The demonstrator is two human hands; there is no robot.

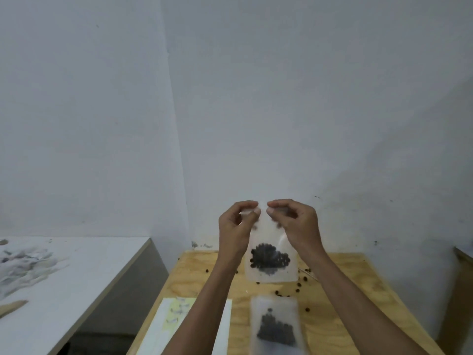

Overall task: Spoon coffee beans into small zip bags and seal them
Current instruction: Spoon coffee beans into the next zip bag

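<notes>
Nearby, loose beans [298,285] surround a filled bag [275,326] on the table [340,298].

Plywood bench [358,298] stands against pale grey wall [281,98], grain and knots visible. White sheet [225,326] with pale yellow strip [170,326] lies at bench's near left, small dark marks on strip. Second, white-topped bench [84,272] sits to left, separated by gap. On it: heap of crumpled whitish material [23,265] toward far left edge, tapered wooden stick [12,306] nearer camera. Edge of further wooden furniture [460,290] shows at right.
</notes>
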